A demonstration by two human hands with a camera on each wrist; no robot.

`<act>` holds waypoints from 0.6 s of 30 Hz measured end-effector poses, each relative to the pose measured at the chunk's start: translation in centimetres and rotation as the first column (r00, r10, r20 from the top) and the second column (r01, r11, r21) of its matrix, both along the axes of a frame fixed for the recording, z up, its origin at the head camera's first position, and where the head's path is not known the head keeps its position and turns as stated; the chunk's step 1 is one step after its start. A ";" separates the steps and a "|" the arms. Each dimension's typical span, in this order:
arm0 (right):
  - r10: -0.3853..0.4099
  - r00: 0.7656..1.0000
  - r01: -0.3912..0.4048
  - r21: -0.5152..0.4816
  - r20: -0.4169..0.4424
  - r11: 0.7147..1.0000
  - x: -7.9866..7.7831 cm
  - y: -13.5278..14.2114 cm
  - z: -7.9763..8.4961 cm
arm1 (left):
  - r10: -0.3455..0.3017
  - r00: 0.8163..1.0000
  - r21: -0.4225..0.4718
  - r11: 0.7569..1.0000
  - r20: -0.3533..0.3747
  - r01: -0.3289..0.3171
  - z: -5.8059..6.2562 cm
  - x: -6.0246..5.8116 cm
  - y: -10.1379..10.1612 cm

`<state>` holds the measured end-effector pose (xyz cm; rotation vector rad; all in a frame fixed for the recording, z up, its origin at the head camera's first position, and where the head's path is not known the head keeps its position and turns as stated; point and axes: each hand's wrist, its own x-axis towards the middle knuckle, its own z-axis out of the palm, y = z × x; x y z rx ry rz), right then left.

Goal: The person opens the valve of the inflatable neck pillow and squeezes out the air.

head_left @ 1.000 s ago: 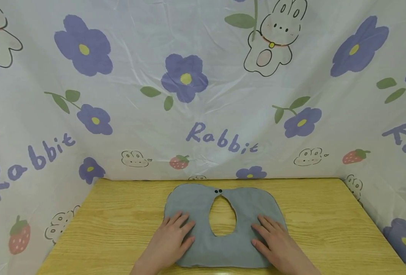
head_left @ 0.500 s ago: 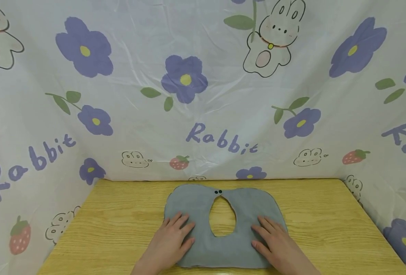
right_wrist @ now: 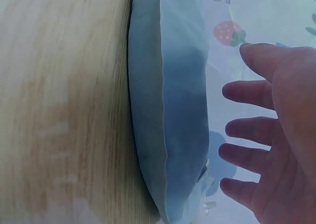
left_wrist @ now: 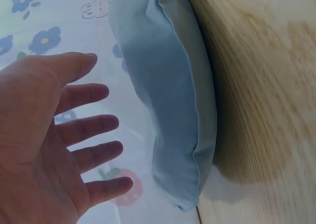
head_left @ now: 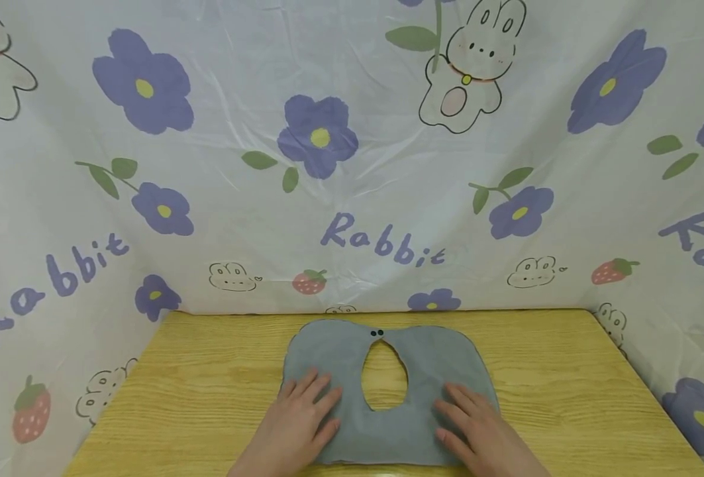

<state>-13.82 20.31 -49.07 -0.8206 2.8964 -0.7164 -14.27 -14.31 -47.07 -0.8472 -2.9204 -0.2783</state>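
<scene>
A grey-blue stuffed neck pillow lies flat on the wooden table, with a teardrop-shaped hole in its middle. Two small black round fasteners sit where its two arms meet at the far end. Over the pillow's left part is my left hand, fingers spread and relaxed. My right hand hangs over the right part in the same way. Both wrist views show a gap between palm and cloth, and neither hand holds anything. A pale seam runs along the side of the pillow in the left wrist view.
Under the pillow is a light wood-grain table. A white curtain printed with purple flowers, rabbits and strawberries encloses its back and both sides. Something clear and shiny shows beyond the pillow's lower end in the right wrist view.
Both hands have risen slightly off the pillow from where they rested on it. The pillow stays in its place on the table.
</scene>
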 end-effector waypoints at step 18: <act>-0.015 1.000 0.015 0.058 -0.013 0.998 0.6 0.1 -1.4 | -0.061 0.994 -0.034 0.997 0.089 0.064 -1.1 0.6 -0.4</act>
